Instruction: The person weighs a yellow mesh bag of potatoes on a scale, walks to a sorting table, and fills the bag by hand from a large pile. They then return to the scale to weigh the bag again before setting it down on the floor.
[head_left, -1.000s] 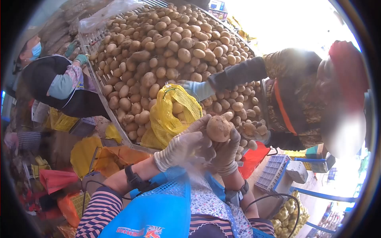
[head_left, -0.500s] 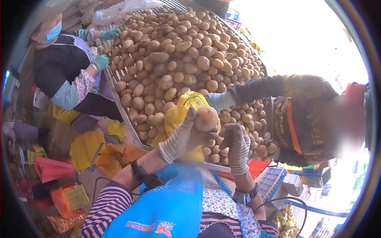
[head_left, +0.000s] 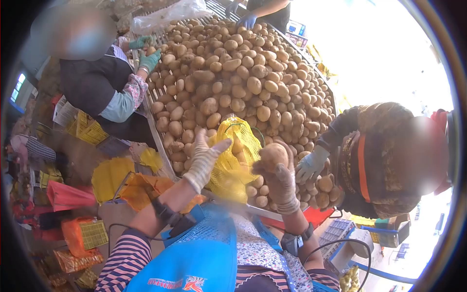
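In the head view my right hand, in a dirty striped glove, is closed around a large brown potato. My left hand, gloved the same way, is open, its thumb and fingers spread right at the left side of a yellow mesh bag. The bag stands between my hands at the near edge of the sorting table, with potatoes showing through its netting. Behind it spreads a big heap of potatoes.
A co-worker handles potatoes at the left. Another at the right reaches a gloved hand to the heap beside my right hand. Blue-gloved hands are at the far end. Yellow and orange bags stand at lower left.
The potato has passed from my left hand to my right, which has moved up. My left hand has opened and drawn left. The right co-worker's hand has pulled back from behind the bag.
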`<state>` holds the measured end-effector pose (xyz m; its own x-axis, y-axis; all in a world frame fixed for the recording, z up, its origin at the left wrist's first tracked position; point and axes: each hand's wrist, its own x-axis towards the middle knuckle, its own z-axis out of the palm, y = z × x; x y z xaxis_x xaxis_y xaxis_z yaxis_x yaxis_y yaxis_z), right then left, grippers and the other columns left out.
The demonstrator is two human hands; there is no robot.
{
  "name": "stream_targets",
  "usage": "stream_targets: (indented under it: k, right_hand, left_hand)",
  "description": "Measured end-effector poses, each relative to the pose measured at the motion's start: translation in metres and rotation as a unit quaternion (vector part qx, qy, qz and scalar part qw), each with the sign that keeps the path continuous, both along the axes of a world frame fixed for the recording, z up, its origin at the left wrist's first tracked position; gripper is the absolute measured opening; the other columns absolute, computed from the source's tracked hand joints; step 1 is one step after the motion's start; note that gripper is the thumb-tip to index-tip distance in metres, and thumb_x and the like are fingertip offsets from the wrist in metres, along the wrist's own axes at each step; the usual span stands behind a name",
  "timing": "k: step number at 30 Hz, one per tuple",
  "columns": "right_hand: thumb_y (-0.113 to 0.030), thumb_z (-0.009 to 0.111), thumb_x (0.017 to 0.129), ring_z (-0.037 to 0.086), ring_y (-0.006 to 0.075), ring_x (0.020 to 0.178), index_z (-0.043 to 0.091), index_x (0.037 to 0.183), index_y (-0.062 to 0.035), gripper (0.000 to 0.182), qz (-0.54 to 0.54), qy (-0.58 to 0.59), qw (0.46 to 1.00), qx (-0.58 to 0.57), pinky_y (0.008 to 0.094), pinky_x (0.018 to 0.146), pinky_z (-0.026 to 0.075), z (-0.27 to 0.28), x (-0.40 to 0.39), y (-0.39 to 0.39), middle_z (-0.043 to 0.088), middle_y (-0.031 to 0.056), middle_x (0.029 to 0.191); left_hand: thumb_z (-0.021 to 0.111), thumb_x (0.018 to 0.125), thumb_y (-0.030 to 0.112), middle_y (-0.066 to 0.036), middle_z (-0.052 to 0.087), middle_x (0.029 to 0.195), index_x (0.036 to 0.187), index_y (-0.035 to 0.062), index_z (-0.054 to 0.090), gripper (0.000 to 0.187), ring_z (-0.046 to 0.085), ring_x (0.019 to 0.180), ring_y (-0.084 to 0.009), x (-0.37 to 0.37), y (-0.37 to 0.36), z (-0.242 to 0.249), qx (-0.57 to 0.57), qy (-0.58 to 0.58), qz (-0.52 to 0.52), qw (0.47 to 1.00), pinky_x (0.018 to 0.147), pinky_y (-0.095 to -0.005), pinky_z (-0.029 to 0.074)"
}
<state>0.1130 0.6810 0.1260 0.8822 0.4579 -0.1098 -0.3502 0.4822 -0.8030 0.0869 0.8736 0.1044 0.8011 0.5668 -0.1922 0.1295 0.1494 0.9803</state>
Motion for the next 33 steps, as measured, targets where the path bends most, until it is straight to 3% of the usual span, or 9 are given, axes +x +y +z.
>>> stream_targets:
  k: [3, 6, 12, 15, 17, 20, 25, 27, 33]
  right_hand:
    - [-0.007, 0.065, 0.082, 0.058, 0.0233, 0.093, 0.049, 0.123, -0.0074, 0.045, -0.060, -0.247, 0.964, -0.083, 0.0377, 0.088, 0.047, -0.072, 0.029, 0.054, 0.056, 0.0085, 0.111]
    - [-0.021, 0.070, 0.078, 0.059, 0.0241, 0.090, 0.048, 0.123, -0.0084, 0.052, -0.018, -0.092, 0.977, -0.194, 0.0357, 0.080, 0.049, -0.106, 0.046, 0.074, 0.058, 0.0094, 0.106]
    - [-0.045, 0.053, 0.082, 0.065, 0.0245, 0.089, 0.071, 0.093, -0.0161, 0.036, 0.306, -0.466, 0.586, -0.589, 0.0361, 0.077, 0.051, -0.006, 0.084, 0.048, 0.068, 0.0058, 0.094]
    - [-0.017, 0.063, 0.083, 0.059, 0.0077, 0.067, 0.067, 0.082, 0.0002, 0.017, 0.160, -0.158, 0.925, -0.307, 0.0222, 0.061, 0.048, 0.000, 0.148, 0.063, 0.065, 0.0047, 0.072]
    - [-0.023, 0.061, 0.085, 0.061, 0.0152, 0.069, 0.065, 0.092, -0.0060, 0.019, -0.106, -0.404, 0.781, -0.464, 0.0313, 0.064, 0.051, -0.031, 0.205, 0.092, 0.065, 0.0108, 0.077]
    - [-0.033, 0.055, 0.084, 0.060, 0.0385, 0.092, 0.052, 0.114, -0.0097, 0.038, -0.041, -0.443, 0.568, -0.692, 0.0484, 0.076, 0.049, -0.038, 0.249, 0.128, 0.061, 0.0211, 0.100]
    - [-0.028, 0.054, 0.085, 0.064, 0.0345, 0.081, 0.043, 0.118, -0.0033, 0.042, -0.066, -0.413, 0.558, -0.716, 0.0431, 0.064, 0.054, -0.088, 0.277, 0.143, 0.058, 0.0210, 0.104]
    - [-0.031, 0.053, 0.087, 0.063, 0.0289, 0.081, 0.046, 0.120, -0.0027, 0.044, -0.016, -0.136, 0.938, -0.320, 0.0424, 0.067, 0.053, -0.081, 0.278, 0.122, 0.058, 0.0149, 0.104]
    - [-0.040, 0.053, 0.085, 0.061, 0.0228, 0.088, 0.048, 0.119, -0.0028, 0.051, -0.015, -0.015, 1.000, 0.013, 0.0326, 0.067, 0.054, -0.050, 0.219, 0.091, 0.059, 0.0121, 0.102]
  left_hand:
    - [0.064, 0.086, 0.018, -0.006, 0.062, 0.096, 0.112, 0.0055, 0.054, 0.030, 0.060, 0.085, -0.0139, 0.037, 0.006, -0.047, -0.167, 0.145, -0.095, 0.970, 0.073, -0.0274, 0.052]
    - [0.054, 0.092, 0.018, -0.007, 0.065, 0.090, 0.104, 0.0069, 0.059, 0.017, 0.063, 0.081, -0.0158, 0.048, 0.014, -0.050, -0.423, 0.140, -0.037, 0.894, 0.072, -0.0319, 0.055]
    - [0.052, 0.092, 0.016, -0.013, 0.066, 0.101, 0.112, -0.0007, 0.058, 0.026, 0.066, 0.091, -0.0229, 0.020, 0.034, -0.053, -0.468, 0.125, -0.130, 0.865, 0.082, -0.0413, 0.056]
    - [0.051, 0.093, 0.017, -0.013, 0.066, 0.103, 0.113, -0.0001, 0.057, 0.027, 0.066, 0.091, -0.0225, 0.027, 0.054, -0.069, -0.425, 0.089, -0.182, 0.882, 0.082, -0.0411, 0.056]
    - [0.048, 0.095, 0.020, -0.012, 0.065, 0.107, 0.117, 0.0016, 0.056, 0.030, 0.066, 0.094, -0.0214, 0.039, 0.062, -0.071, -0.414, 0.065, -0.197, 0.886, 0.083, -0.0411, 0.056]
    - [0.047, 0.096, 0.021, -0.013, 0.064, 0.111, 0.119, -0.0001, 0.055, 0.033, 0.065, 0.097, -0.0209, 0.056, 0.067, -0.041, -0.586, 0.055, -0.182, 0.788, 0.084, -0.0407, 0.055]
    - [0.045, 0.096, 0.023, -0.016, 0.067, 0.098, 0.116, -0.0008, 0.055, 0.033, 0.068, 0.081, -0.0258, 0.073, 0.080, -0.004, -0.599, 0.061, -0.171, 0.780, 0.072, -0.0404, 0.059]
    - [0.044, 0.097, 0.024, -0.016, 0.067, 0.095, 0.117, -0.0008, 0.054, 0.033, 0.068, 0.079, -0.0266, 0.074, 0.079, -0.012, -0.614, 0.079, -0.164, 0.768, 0.070, -0.0402, 0.059]
    - [0.040, 0.098, 0.028, -0.015, 0.064, 0.102, 0.118, 0.0010, 0.052, 0.036, 0.068, 0.081, -0.0254, 0.077, 0.067, -0.012, -0.616, 0.068, -0.160, 0.768, 0.068, -0.0381, 0.059]
